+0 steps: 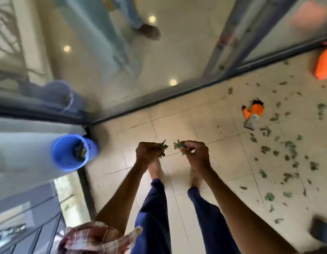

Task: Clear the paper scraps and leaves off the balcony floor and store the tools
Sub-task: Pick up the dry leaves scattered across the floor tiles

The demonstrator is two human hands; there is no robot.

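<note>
My left hand [147, 153] grips a small bunch of green leaves [163, 146], and my right hand [195, 153] grips another bunch [178, 144]. Both hands hang side by side above the tiled balcony floor [204, 121], in front of my bare feet. A blue bucket [71, 153] stands in the corner to the left of my hands, with dark leaves inside it. Many loose leaves [289, 149] lie scattered over the tiles on the right. An orange and black glove [254, 110] lies on the floor at the right, partly over a grey scrap.
A glass sliding door [140, 61] runs along the far edge of the floor. An orange object [325, 66] sits at the far right by the door. A dark object [322, 230] lies at the lower right edge. A railing and wall close the left side.
</note>
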